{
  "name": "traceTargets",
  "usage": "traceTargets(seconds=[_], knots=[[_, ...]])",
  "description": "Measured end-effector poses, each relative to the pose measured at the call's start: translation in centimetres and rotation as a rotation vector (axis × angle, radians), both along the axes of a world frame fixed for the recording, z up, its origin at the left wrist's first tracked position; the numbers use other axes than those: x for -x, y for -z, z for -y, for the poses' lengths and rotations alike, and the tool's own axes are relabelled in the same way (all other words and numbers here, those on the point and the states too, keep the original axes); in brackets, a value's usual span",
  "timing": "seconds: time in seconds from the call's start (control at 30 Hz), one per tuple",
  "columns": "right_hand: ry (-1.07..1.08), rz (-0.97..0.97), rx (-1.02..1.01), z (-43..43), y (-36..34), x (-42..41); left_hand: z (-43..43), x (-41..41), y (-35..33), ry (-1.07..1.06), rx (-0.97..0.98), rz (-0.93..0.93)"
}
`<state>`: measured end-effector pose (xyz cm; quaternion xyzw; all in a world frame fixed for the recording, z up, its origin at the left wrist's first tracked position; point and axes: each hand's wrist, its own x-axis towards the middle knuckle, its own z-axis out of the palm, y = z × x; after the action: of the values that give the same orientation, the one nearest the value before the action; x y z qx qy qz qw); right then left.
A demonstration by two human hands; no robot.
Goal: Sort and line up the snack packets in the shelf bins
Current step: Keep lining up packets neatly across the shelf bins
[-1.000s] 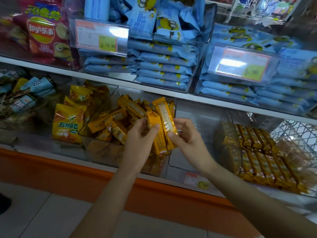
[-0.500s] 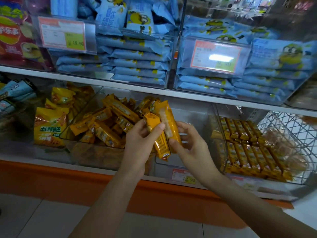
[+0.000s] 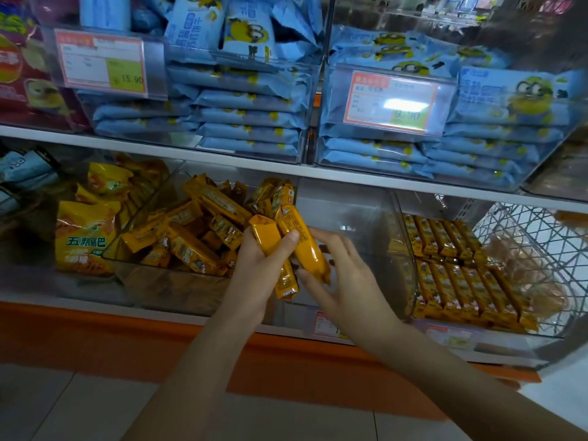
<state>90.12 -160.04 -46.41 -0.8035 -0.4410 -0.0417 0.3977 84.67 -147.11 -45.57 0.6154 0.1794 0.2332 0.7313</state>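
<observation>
At centre frame the left hand point(image 3: 259, 265) is closed round two yellow snack packets point(image 3: 286, 246), held upright in front of the empty clear bin point(image 3: 356, 224). A second ago the right hand point(image 3: 342, 283) was pinching the taller packet; now its fingers have spread, only the tips near the wrapper. That looks like squaring the pair up before setting them down. The jumbled bin point(image 3: 178, 275) at centre left is still a heap, while the rows at right point(image 3: 458, 268) lie tidy, so plenty remains.
</observation>
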Motion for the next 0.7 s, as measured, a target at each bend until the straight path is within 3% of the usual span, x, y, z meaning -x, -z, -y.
traceTargets(seconds=[0.1,0.2,0.43,0.5,0.6,0.7], knots=[[-0.135,-0.435,-0.097,-0.1,-0.6,0.3,-1.0,0.2,0.0,0.042,0.063,-0.025],[-0.053,-0.581,-0.219,-0.4,-1.0,-0.1,-1.3,0.5,-0.1,0.088,0.06,0.0],[0.088,-0.407,-0.214,-1.4,-0.7,-0.5,-2.0,0.3,0.1,0.012,0.037,0.006],[0.118,-0.387,-0.216,-1.6,-0.4,-0.9,-2.3,-0.1,-0.1,-0.034,0.125,-0.007],[0.279,-0.323,-0.216,-2.4,0.3,-3.4,-3.0,-0.7,-0.4,-0.113,0.41,0.042],[0.448,-0.27,-0.09,-3.5,1.4,-7.3,-3.6,-0.6,-0.2,-0.15,0.39,0.061]])
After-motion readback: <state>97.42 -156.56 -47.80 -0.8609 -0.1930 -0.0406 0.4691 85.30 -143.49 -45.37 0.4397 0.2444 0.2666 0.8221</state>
